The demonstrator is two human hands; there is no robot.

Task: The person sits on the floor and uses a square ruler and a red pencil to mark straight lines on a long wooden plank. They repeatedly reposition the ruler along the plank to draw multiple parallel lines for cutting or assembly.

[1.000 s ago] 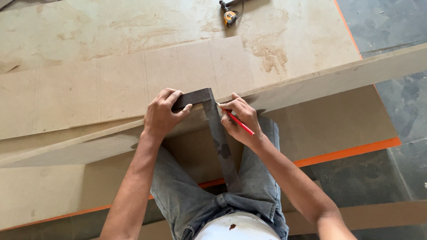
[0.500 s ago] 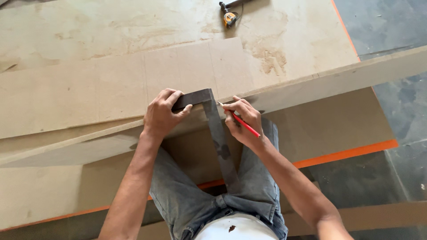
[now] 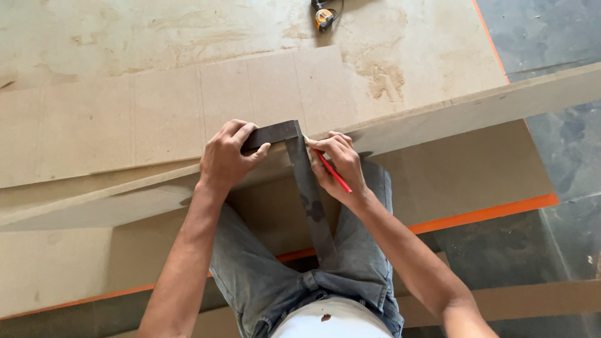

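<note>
Square (image 3: 294,150), dark metal and L-shaped, sits with its short arm along the edge of a long brown board (image 3: 438,116) while its long blade hangs down toward the person's lap; the left hand (image 3: 228,156) is closed over the short arm, and the right hand (image 3: 335,166) pinches a red pencil (image 3: 332,172) beside the blade. Marking cleanly probably means pressing the short arm flush to the board edge and keeping the pencil tip tight against the blade. No packages, labels or signs show, only a yellow tape measure (image 3: 323,17) at the far edge of the sheet.

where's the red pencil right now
In the head view the red pencil is just right of centre, held in the right hand, its tip against the right edge of the dark metal square that the left hand presses onto the board.
</note>
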